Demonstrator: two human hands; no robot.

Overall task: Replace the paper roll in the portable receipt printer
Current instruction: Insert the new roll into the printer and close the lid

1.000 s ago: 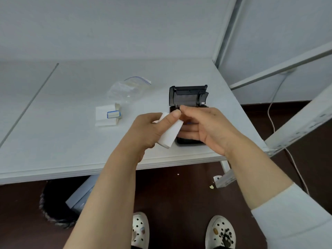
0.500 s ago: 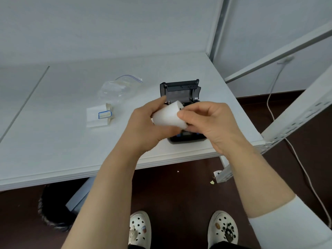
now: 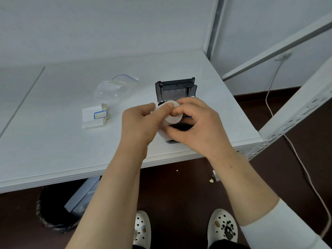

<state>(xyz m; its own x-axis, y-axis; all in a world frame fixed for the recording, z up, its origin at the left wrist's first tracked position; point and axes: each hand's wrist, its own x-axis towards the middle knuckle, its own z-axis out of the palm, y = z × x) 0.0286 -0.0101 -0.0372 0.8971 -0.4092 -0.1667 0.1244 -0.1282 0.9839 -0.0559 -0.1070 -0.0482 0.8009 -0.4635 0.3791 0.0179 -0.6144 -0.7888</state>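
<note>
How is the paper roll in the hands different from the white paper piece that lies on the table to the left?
The paper roll is wound into a cylinder; the white paper piece lies flat. The roll is held above the table between the left hand and right hand; the flat piece rests on the table, untouched. The flat piece carries a small blue-edged label; the roll looks plain. Both are white.

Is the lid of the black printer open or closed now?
Open. The lid stands upright behind the hands, its inner side facing the camera, above the printer.
</note>
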